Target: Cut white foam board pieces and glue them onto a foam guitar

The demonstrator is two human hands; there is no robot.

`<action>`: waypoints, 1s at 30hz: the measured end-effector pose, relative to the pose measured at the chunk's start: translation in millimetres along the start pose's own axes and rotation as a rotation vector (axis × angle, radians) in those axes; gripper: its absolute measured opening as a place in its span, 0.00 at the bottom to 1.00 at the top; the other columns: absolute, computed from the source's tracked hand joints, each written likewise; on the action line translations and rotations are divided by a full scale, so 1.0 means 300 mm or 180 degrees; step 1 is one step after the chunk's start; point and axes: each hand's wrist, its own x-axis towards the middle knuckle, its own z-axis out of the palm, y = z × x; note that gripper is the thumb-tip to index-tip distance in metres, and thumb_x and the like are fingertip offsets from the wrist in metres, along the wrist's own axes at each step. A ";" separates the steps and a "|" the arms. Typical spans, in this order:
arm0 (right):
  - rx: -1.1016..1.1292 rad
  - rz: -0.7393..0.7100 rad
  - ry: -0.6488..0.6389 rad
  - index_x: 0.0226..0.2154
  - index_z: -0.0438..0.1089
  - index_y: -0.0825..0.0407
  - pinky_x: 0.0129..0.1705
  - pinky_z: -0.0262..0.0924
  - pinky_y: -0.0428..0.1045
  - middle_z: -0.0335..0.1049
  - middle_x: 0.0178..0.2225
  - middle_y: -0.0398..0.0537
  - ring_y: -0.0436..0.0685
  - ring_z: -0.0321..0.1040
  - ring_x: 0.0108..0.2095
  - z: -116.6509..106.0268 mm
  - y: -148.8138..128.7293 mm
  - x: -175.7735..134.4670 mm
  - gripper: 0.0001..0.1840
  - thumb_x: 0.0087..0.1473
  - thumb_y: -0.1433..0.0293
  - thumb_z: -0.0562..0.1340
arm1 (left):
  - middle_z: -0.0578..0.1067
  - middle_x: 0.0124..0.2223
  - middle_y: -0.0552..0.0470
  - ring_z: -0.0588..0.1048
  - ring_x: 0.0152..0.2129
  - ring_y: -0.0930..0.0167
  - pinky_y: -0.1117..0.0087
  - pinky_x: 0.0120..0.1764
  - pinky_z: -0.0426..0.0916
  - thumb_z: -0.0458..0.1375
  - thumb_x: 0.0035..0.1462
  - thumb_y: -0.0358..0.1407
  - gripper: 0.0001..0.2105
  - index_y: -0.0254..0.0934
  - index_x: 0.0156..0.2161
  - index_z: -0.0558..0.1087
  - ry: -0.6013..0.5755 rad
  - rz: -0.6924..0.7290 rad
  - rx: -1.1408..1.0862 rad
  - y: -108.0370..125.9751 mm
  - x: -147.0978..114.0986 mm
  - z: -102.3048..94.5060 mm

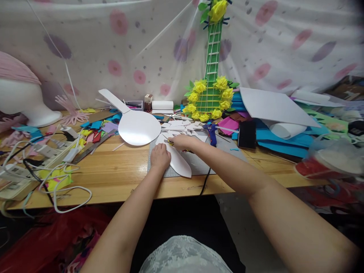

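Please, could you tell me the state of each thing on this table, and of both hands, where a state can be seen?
Left hand: fingers down on the narrow white piece
Right hand: closed around the cutter
Narrow white piece: lying on the grey mat
Round white piece: lying down
Blue glue gun: unheld
Guitar-shaped decoration: upright, strung
Power strip: plugs inserted
White head form: upright, pink-covered

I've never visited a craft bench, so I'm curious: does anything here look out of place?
Yes: the tangled white cable on the left looks untidy, its loop dangling over the front edge of the wooden table. Jagged white scraps lie heaped messily beyond the person's right hand.
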 end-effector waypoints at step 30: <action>0.2095 0.0518 0.0362 0.61 0.47 0.44 0.24 0.59 0.43 0.72 0.38 0.47 0.49 0.67 0.23 0.075 0.239 -0.121 0.34 0.54 0.65 0.57 | 0.57 0.58 0.35 0.51 0.58 0.54 0.55 0.57 0.48 0.59 0.42 0.42 0.30 0.33 0.50 0.58 -0.0446 -0.1235 -0.0834 0.113 0.045 -0.041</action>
